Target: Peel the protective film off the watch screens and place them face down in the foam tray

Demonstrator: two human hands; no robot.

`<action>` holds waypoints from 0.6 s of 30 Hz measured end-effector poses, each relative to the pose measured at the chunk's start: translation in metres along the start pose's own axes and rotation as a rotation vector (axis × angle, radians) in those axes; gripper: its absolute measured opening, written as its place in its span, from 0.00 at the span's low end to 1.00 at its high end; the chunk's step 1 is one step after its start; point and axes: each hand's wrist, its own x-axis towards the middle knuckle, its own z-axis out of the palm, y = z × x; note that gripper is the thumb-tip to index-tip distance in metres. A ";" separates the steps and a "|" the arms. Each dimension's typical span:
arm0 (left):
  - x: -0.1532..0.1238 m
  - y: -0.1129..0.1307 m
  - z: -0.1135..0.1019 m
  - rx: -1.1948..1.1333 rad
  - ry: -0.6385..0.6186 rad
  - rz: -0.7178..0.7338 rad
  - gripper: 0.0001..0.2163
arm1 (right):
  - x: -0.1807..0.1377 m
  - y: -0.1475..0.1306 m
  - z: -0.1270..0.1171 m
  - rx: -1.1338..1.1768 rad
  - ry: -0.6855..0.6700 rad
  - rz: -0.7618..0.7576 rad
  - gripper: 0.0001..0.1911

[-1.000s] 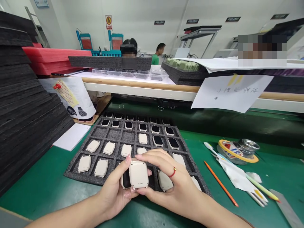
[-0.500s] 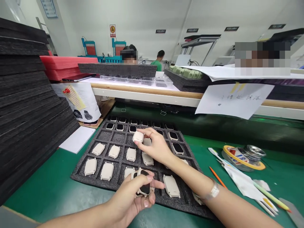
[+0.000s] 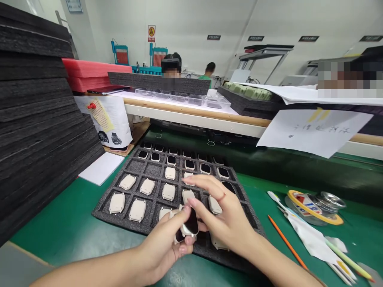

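My left hand [image 3: 167,243] is closed around a small bundle of watch cases just above the tray's front edge. The uppermost watch case [image 3: 190,223] shows its black screen; the others are partly covered by my fingers. Beside it hovers my right hand [image 3: 227,211], fingers spread and thumb tip close to the held cases; I cannot tell whether it touches them. Beneath both hands lies the black foam tray [image 3: 151,170], its pockets holding cream watch cases. One watch case [image 3: 170,172] rests back-up in a middle pocket. Farther back, watch cases [image 3: 189,164] lie screen-up.
A tall stack of black foam trays [image 3: 38,131] rises at left, with a white paper pad [image 3: 101,168] beside it. Right of the tray lie an orange stick [image 3: 287,242], a toothbrush [image 3: 273,197] and a round container [image 3: 314,207]. A shelf [image 3: 191,109] crosses behind; people sit beyond.
My right hand has let go of a watch case, now in a middle pocket, and moved right and towards me, beside my left hand. My left hand still holds its bundle. The view has shifted slightly.
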 end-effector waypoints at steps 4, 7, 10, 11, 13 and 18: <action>0.006 0.001 -0.001 -0.060 0.012 -0.025 0.20 | -0.023 -0.012 -0.007 0.080 -0.094 -0.035 0.20; 0.007 0.003 -0.002 -0.049 -0.020 -0.013 0.22 | -0.028 -0.010 -0.006 0.093 -0.179 -0.005 0.19; 0.007 0.004 -0.002 -0.081 -0.087 -0.001 0.19 | -0.028 -0.009 -0.005 0.126 -0.160 -0.003 0.09; 0.007 0.004 -0.003 -0.086 -0.111 0.006 0.18 | -0.027 -0.010 -0.005 0.130 -0.137 -0.010 0.07; 0.007 0.004 -0.003 -0.088 -0.151 0.016 0.17 | -0.027 -0.011 -0.004 0.134 -0.084 -0.030 0.06; 0.007 0.003 -0.003 -0.027 -0.181 0.000 0.20 | -0.023 -0.010 -0.004 0.270 0.069 0.083 0.03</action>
